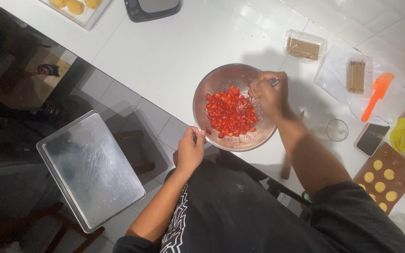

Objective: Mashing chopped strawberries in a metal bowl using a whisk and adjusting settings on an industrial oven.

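On the white counter (174, 51), seen from the head camera, a steel bowl (216, 82) sits at the near edge, and everything else is placed from it. Inside the bowl lies a heap of chopped red fruit pieces (231, 112), gathered toward the middle and right of the bowl's floor. The left hand (191, 150) pinches the bowl's near rim, thumb and fingers closed on the metal edge. The right hand (269, 93) reaches over the far right rim with its fingers curled tight around a metal utensil (274, 82); only the handle end shows, and the working end is hidden among the fruit.

Left of the bowl and below the counter edge, an empty-looking metal baking tray (90, 171) rests on a dark stand. Right of the bowl stand a clear glass (337, 130), a dark phone (372, 138) and an orange spatula (377, 95). Further right, nearer the person, a brown mould (390, 187) holds yellow rounds. Beyond the bowl lie two clear packs of biscuits (304, 47).
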